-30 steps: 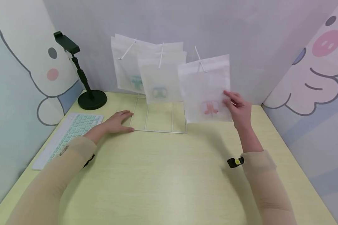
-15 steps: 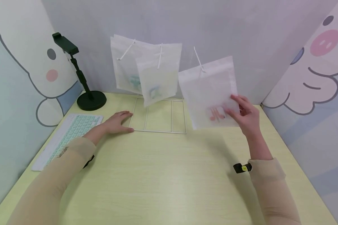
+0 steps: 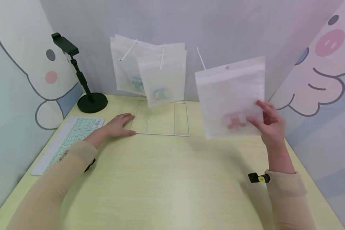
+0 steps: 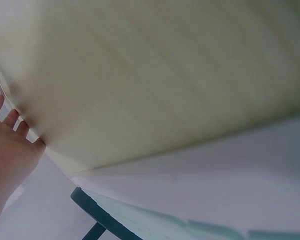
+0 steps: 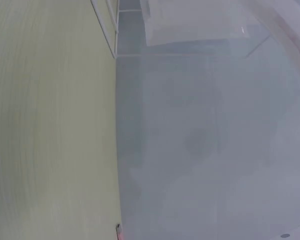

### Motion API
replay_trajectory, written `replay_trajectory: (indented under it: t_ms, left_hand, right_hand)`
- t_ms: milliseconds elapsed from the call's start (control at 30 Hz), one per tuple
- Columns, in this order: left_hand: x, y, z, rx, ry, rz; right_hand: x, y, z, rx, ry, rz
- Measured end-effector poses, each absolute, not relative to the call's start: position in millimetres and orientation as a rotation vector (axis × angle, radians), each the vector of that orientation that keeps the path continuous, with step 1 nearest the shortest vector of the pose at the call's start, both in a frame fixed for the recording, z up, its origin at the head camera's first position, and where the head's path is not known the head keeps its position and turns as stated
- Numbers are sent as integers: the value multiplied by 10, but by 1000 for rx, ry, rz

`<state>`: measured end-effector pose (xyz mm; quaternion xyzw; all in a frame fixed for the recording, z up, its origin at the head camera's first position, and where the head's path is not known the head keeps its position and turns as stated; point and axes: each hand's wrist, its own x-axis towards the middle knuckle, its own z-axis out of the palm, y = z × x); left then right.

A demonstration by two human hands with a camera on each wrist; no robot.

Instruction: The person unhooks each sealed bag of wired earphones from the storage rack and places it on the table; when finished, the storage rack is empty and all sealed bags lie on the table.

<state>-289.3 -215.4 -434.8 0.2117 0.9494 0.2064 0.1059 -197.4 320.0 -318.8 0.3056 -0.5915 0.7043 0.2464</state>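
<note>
In the head view, the thumb of the right hand (image 3: 271, 121) lies over a square, translucent white bag (image 3: 227, 92) at centre right, pinching its lower right edge; the fingers behind are partly hidden. A blurry red shape (image 3: 235, 122) shows low on the bag; whether printed or inside cannot be told. The left hand (image 3: 119, 125), its grip released, touches the left side of a thin white wire rack (image 3: 161, 134), mid-frame. Other white bags (image 3: 162, 78) overlap at upper centre, so their number is unclear. The right wrist view catches only a sliver of hand at its right edge; the left wrist view is blurred.

Dark lettering on the beige left sleeve (image 3: 50, 185) is too small to read surely.

A second ago the bag hung on the right-hand white hook (image 3: 201, 58); now it is off, further right, its punched hole visible. The left hand has stayed put.
</note>
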Motion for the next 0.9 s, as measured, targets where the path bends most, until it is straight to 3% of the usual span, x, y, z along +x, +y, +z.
replay_trajectory:
  t_ms: [600,900]
  left_hand:
    - [-2872,-2199,-4337,595,2798,590]
    - [-2909,-2168,-4352,605,2801,574]
  right_hand:
    - [-1964,3587,-3267,618,-1618,2103]
    - [-2179,3667,-3504,322,-1834,2051]
